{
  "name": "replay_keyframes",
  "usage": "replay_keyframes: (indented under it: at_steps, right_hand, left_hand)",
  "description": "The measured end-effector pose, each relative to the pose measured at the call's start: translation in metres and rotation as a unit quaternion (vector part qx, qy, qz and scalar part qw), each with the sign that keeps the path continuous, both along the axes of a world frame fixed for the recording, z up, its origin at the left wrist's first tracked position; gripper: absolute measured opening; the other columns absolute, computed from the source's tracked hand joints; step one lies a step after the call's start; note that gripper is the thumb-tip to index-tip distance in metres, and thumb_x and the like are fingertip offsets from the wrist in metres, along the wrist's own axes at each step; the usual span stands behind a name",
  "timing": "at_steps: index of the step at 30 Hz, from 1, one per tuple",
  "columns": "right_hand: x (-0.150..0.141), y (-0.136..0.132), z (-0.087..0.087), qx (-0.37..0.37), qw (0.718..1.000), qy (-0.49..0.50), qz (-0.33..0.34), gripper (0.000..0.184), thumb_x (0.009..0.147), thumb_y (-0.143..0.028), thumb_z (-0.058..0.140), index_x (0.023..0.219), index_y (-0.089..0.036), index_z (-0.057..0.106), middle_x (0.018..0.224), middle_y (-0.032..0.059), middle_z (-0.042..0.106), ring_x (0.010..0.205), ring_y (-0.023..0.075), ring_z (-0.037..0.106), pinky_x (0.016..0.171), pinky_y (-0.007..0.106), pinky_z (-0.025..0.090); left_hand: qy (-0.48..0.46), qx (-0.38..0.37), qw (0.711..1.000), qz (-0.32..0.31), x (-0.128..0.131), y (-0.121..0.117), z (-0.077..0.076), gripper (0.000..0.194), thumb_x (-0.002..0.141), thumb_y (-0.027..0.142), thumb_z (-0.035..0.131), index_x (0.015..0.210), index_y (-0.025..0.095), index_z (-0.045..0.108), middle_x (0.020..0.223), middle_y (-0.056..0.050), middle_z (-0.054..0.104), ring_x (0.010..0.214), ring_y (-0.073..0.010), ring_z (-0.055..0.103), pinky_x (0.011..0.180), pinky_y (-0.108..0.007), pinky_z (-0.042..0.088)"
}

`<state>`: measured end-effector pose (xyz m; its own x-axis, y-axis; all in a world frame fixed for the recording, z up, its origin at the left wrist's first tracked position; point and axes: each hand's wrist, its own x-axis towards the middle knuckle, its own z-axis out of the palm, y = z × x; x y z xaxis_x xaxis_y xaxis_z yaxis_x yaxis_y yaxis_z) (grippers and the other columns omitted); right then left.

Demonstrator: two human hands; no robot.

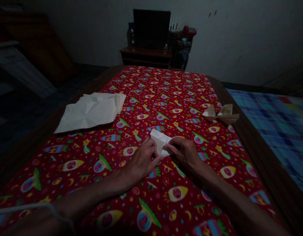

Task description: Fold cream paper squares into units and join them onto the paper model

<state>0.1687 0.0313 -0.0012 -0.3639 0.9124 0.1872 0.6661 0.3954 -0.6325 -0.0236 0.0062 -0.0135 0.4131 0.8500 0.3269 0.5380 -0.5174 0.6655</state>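
- Left hand (141, 161): resting on the red patterned tablecloth (166, 95), fingers curled and pinching the near-left edge of a small folded white paper (160, 140).
- Right hand (184, 152): fingers bent, pressing the same paper from the right.
- Folded white paper: mid-table, between both hands.
- Stack of creased white sheets (91, 111): far left, well apart.
- Folded paper figure (221, 113): near the right table edge.
- Dark television (151, 28): on a cabinet beyond.

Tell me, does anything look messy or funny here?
The big paper is crumpled and hangs over the table's left edge. The hands press a small folded paper. Nothing is spilled.
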Motion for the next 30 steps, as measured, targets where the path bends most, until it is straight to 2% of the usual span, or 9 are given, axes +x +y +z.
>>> replay_keyframes:
  at_steps: [5, 14, 25, 30]
  right_hand:
    - [0.001, 0.000, -0.003, 0.015, 1.000, 0.008, 0.004, 0.029, 0.088, -0.036, 0.050, 0.070, -0.016, 0.060, 0.062, 0.0004, 0.057, 0.057, 0.0107, 0.049, 0.053, 0.023, 0.030]
    - [0.005, 0.001, -0.008, 0.025, 0.998, 0.035, 0.035, 0.026, 0.089, -0.032, 0.048, 0.069, -0.017, 0.057, 0.063, -0.0003, 0.055, 0.057, 0.0102, 0.048, 0.054, 0.022, 0.032]
    - [0.003, -0.003, -0.005, 0.051, 0.998, -0.005, 0.039, 0.026, 0.090, -0.031, 0.048, 0.072, -0.016, 0.058, 0.066, 0.0014, 0.057, 0.060, 0.0111, 0.050, 0.057, 0.022, 0.034]
    - [0.001, -0.002, -0.004, 0.062, 0.997, -0.028, 0.030, 0.025, 0.089, -0.030, 0.049, 0.071, -0.016, 0.059, 0.064, 0.0015, 0.058, 0.057, 0.0111, 0.049, 0.055, 0.022, 0.032]
  left_hand:
    - [-0.004, -0.009, 1.000, 0.000, 0.001, -0.003, 0.003, 0.015, 0.080, 0.019, 0.063, 0.072, 0.016, 0.050, 0.086, -0.001, 0.049, 0.082, -0.0145, 0.050, 0.072, -0.027, 0.042]
    - [-0.030, -0.053, 0.998, 0.023, 0.001, -0.004, 0.007, 0.010, 0.077, 0.017, 0.065, 0.068, 0.016, 0.060, 0.088, -0.001, 0.051, 0.084, -0.0131, 0.053, 0.074, -0.026, 0.044]
    - [0.004, -0.043, 0.999, -0.003, 0.002, -0.005, 0.011, 0.021, 0.071, 0.016, 0.071, 0.063, 0.015, 0.051, 0.085, 0.000, 0.050, 0.084, -0.0146, 0.050, 0.075, -0.028, 0.041]
    - [0.006, -0.050, 0.999, 0.012, 0.003, -0.005, 0.009, 0.024, 0.070, 0.018, 0.072, 0.072, 0.017, 0.048, 0.087, 0.000, 0.048, 0.080, -0.0146, 0.049, 0.070, -0.027, 0.043]
